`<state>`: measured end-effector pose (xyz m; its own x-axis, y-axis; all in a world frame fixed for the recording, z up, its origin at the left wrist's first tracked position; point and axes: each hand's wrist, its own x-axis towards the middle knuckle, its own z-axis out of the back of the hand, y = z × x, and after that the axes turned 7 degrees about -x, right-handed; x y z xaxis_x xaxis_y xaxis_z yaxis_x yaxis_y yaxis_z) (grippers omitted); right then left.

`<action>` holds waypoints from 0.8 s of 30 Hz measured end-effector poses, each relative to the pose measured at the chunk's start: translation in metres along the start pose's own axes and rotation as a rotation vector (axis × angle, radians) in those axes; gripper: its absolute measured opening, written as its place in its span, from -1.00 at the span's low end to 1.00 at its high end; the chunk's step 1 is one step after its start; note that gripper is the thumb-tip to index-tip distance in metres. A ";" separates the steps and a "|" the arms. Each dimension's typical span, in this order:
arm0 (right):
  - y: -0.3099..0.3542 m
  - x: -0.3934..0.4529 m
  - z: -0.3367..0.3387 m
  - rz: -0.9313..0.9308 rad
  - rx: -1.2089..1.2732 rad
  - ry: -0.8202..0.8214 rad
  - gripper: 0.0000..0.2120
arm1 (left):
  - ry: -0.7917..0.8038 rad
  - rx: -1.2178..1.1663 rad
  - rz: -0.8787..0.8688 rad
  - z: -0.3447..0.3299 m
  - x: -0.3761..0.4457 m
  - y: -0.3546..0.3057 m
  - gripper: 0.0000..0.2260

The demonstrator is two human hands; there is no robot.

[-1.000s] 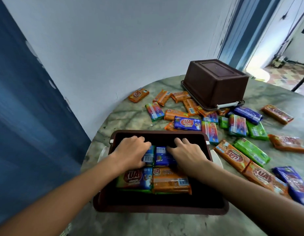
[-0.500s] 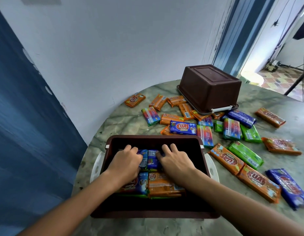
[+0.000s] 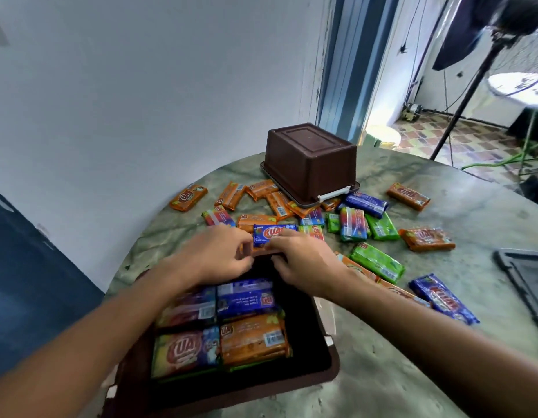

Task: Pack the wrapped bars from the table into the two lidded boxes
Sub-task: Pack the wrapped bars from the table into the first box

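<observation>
The wrapped bars (image 3: 346,224) mostly lie loose on the worktop; only four show in the open box (image 3: 319,351) at the near edge. The second box (image 3: 310,164) stands upside down at the far edge, unused. Both hands have left the packed bars: the left hand (image 3: 215,256) and right hand (image 3: 304,260) now reach past the box's far rim to a blue bar (image 3: 273,233), fingers curled; I cannot tell if they grip it.

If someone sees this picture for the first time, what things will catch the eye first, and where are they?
First, the many bright wrapped bars scattered over the marbled round table. Next, the open brown box nearest the camera, with bars already packed inside, and the left hand and right hand at its far rim. Behind stands a second brown box, upside down.
</observation>
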<state>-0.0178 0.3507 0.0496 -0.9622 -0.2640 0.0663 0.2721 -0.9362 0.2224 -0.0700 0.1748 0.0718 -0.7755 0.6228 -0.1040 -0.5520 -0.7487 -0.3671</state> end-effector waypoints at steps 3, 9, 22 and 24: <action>-0.046 0.007 0.020 -0.193 0.018 -0.155 -0.75 | -0.099 0.010 -0.086 0.005 0.053 -0.020 -0.90; -0.126 -0.009 -0.026 -0.523 0.017 0.089 -0.74 | 0.133 0.333 -0.055 -0.045 0.158 -0.022 -0.66; -0.154 -0.018 -0.091 -0.569 -0.086 0.206 -0.62 | 0.263 0.416 -0.036 -0.100 0.212 0.007 -0.52; -0.155 -0.019 -0.088 -0.557 -0.059 0.189 -0.57 | 0.283 0.333 -0.019 -0.097 0.211 0.005 -0.43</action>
<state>-0.0417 0.4809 -0.0715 -0.9455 0.2391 -0.2209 -0.2695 -0.9555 0.1196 -0.2069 0.3246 -0.0420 -0.6755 0.6398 -0.3665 -0.6699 -0.7402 -0.0576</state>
